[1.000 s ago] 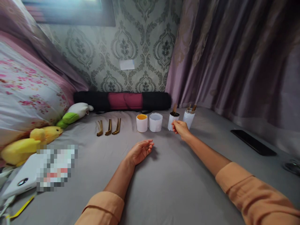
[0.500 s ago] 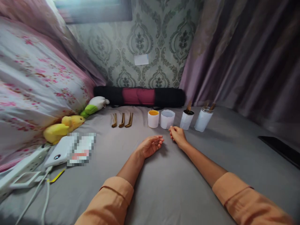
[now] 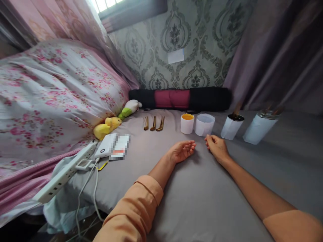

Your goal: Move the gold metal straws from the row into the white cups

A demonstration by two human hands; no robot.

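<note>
My left hand [image 3: 183, 151] rests on the grey sheet, palm turned inward, fingers loosely bent and apart with nothing in them. To its right, my right hand [image 3: 217, 146] lies with its fingers curled in; no object shows in it. Just beyond the right fingertips stands a wide white cup [image 3: 205, 126]. Beside that is a smaller white cup [image 3: 187, 125] with an orange inside. Farther right are a white-wrapped tin [image 3: 230, 128] and a taller white-wrapped jar [image 3: 258, 129], brown pieces sticking out of both. Three bent gold-brown pieces [image 3: 153, 124] lie in a row at the left.
A black and maroon roll [image 3: 173, 98] lies along the wall. At the left are stuffed toys [image 3: 106, 127], a white power bank [image 3: 106, 144], a blurred-out packet [image 3: 120, 146], a power strip [image 3: 68, 171] and white cables [image 3: 94, 188] hanging over the bed's edge.
The view has swung left, so everything sits farther right and more of the power strip and bed edge shows. Both hands keep nearly the same pose and place on the sheet.
</note>
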